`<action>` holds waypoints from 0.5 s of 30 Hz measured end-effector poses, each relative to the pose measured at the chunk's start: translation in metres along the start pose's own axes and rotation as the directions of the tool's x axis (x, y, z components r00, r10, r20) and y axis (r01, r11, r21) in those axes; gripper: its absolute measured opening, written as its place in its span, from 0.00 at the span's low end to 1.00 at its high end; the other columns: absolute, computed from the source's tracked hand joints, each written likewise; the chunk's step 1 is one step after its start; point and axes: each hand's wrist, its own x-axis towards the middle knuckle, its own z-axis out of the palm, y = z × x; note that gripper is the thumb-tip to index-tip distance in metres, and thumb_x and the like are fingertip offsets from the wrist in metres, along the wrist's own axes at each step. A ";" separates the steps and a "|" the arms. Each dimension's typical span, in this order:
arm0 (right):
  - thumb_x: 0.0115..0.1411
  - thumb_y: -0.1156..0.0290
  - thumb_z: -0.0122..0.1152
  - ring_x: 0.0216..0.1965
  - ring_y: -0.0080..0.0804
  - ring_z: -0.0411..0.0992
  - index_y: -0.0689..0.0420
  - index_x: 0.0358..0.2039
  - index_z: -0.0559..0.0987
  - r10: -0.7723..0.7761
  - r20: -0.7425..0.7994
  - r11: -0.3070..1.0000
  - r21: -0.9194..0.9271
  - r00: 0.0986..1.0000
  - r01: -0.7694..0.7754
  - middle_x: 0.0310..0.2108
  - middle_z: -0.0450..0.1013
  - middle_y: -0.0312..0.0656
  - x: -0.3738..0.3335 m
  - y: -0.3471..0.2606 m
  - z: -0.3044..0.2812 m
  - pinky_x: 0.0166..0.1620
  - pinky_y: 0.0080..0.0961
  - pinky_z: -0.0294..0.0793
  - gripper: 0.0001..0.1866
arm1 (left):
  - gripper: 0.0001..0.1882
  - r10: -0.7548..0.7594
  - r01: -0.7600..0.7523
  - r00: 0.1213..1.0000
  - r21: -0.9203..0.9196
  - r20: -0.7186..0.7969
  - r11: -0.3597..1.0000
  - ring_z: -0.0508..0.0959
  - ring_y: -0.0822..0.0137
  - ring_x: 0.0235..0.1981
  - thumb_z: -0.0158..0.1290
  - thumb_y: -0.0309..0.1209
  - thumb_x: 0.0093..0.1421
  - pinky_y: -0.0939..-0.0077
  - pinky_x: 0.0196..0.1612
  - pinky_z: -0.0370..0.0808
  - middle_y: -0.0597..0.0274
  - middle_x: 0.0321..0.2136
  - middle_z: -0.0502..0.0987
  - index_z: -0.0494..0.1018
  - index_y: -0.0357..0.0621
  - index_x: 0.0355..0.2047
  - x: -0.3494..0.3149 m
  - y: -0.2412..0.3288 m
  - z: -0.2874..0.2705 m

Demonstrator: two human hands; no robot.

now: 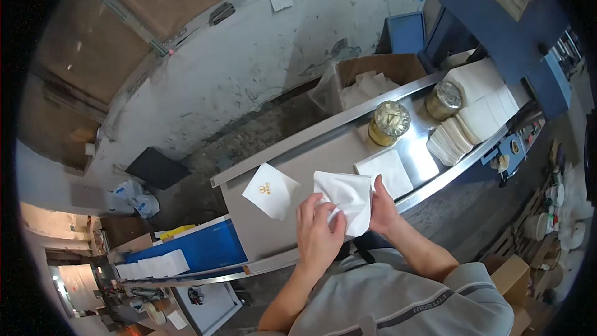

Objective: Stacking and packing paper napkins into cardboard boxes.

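Close to my body, I hold a small stack of white paper napkins [342,188] between both hands, a little above the table's near edge. My left hand [318,231] is closed on the napkins' lower left side, with its fingers bent over the top sheet and creasing it. At the right edge my right hand [387,213] grips the stack, thumb up along the side, other fingers mostly hidden. Left of them, a white napkin [272,194] with a small gold print lies on the table [249,239]. Beyond my right hand rests another white napkin pile [387,168].
Two gold-topped cylinders [389,124] stand on the metal surface. Stacks of white napkins [449,142] fill the right end beside a blue machine [497,18]. A cardboard box [376,70] with white paper sits behind the rail. Leftward, a blue belt [208,246] carries napkins [155,266].
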 end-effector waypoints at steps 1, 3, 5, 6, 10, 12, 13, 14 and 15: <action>0.67 0.36 0.29 0.65 0.43 0.61 0.58 0.67 0.58 -0.006 0.023 1.000 0.014 1.000 0.005 0.65 0.61 0.46 -0.001 -0.001 0.000 0.67 0.43 0.58 0.42 | 0.11 -0.003 0.003 1.000 0.003 0.009 1.000 0.71 0.47 0.48 0.61 0.27 0.53 0.57 0.51 0.70 0.48 0.48 0.70 0.74 0.38 0.35 0.001 0.000 0.001; 0.68 0.36 0.29 0.65 0.43 0.61 0.59 0.67 0.58 -0.023 0.046 1.000 0.022 0.999 0.022 0.65 0.61 0.46 0.000 -0.002 -0.002 0.67 0.43 0.58 0.41 | 0.09 -0.001 0.001 1.000 0.009 0.024 1.000 0.71 0.48 0.47 0.60 0.26 0.54 0.56 0.50 0.70 0.49 0.48 0.70 0.75 0.38 0.34 0.004 -0.001 0.002; 0.68 0.37 0.29 0.65 0.43 0.61 0.59 0.67 0.58 -0.043 0.069 0.999 0.029 0.997 0.041 0.65 0.61 0.46 0.001 -0.005 -0.003 0.67 0.43 0.58 0.41 | 0.08 -0.037 0.039 0.999 -0.087 0.029 0.995 0.72 0.48 0.47 0.59 0.25 0.55 0.58 0.51 0.71 0.50 0.46 0.72 0.75 0.38 0.35 0.008 -0.004 0.002; 0.68 0.37 0.29 0.65 0.43 0.60 0.59 0.67 0.58 -0.045 0.066 0.999 0.027 0.997 0.043 0.65 0.60 0.46 0.001 -0.007 -0.002 0.67 0.43 0.57 0.41 | 0.08 -0.030 0.033 0.999 -0.083 0.035 0.996 0.72 0.48 0.47 0.59 0.25 0.55 0.58 0.51 0.71 0.50 0.46 0.72 0.75 0.38 0.35 0.010 -0.004 0.001; 0.68 0.37 0.29 0.66 0.43 0.60 0.59 0.67 0.57 -0.030 0.031 0.998 0.062 0.999 0.028 0.66 0.59 0.47 0.001 -0.015 -0.011 0.68 0.44 0.56 0.42 | 0.06 -0.225 0.244 0.969 -0.499 0.099 0.832 0.77 0.62 0.44 0.56 0.22 0.59 0.72 0.48 0.74 0.52 0.47 0.75 0.75 0.35 0.38 0.019 -0.009 -0.006; 0.66 0.34 0.30 0.66 0.46 0.59 0.59 0.67 0.57 -0.040 0.021 0.998 0.055 0.999 0.039 0.66 0.59 0.48 0.000 -0.019 -0.014 0.68 0.46 0.55 0.44 | 0.06 -0.288 0.318 0.944 -0.670 0.160 0.670 0.76 0.72 0.43 0.53 0.21 0.62 0.76 0.49 0.74 0.58 0.44 0.76 0.74 0.35 0.40 0.029 -0.007 -0.016; 0.63 0.30 0.32 0.66 0.49 0.58 0.59 0.68 0.57 -0.039 0.013 0.999 0.038 0.999 0.038 0.67 0.58 0.50 -0.001 -0.021 -0.015 0.68 0.48 0.54 0.47 | 0.07 -0.326 0.359 0.926 -0.716 0.192 0.599 0.76 0.72 0.43 0.52 0.21 0.62 0.77 0.49 0.73 0.60 0.43 0.76 0.74 0.36 0.41 0.035 -0.011 -0.023; 0.63 0.30 0.32 0.66 0.49 0.58 0.59 0.68 0.57 -0.047 0.014 0.998 0.045 0.999 0.046 0.67 0.58 0.50 -0.004 -0.023 -0.015 0.68 0.48 0.54 0.47 | 0.08 -0.359 0.398 0.905 -0.755 0.230 0.520 0.76 0.73 0.43 0.52 0.21 0.62 0.77 0.49 0.73 0.61 0.42 0.77 0.74 0.36 0.42 0.042 -0.016 -0.029; 0.63 0.30 0.32 0.67 0.49 0.57 0.59 0.68 0.57 -0.040 0.009 0.998 0.047 0.999 0.039 0.67 0.57 0.49 -0.008 -0.026 -0.015 0.68 0.49 0.54 0.48 | 0.09 -0.353 0.380 0.909 -0.786 0.220 0.488 0.76 0.75 0.43 0.48 0.22 0.65 0.78 0.49 0.72 0.63 0.40 0.78 0.74 0.35 0.44 0.053 -0.018 -0.031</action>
